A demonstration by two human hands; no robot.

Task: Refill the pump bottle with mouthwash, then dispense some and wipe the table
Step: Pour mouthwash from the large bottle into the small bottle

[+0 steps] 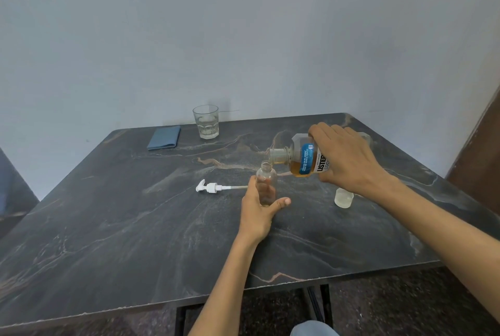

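Nearest the camera, the left hand [261, 209] wraps around the small clear pump bottle [266, 183], which stands upright and uncapped on the dark marbled desk [113, 227]. Just above its mouth, the right hand [345, 158] grips a Listerine mouthwash bottle [303, 158] tipped on its side, neck pointing at the opening. Left of the bottle lies the white pump head [212, 187]. A clear cap [343, 197] stands under the right wrist. A folded blue cloth [164, 137] and a drinking glass [206, 121] sit by the far edge.
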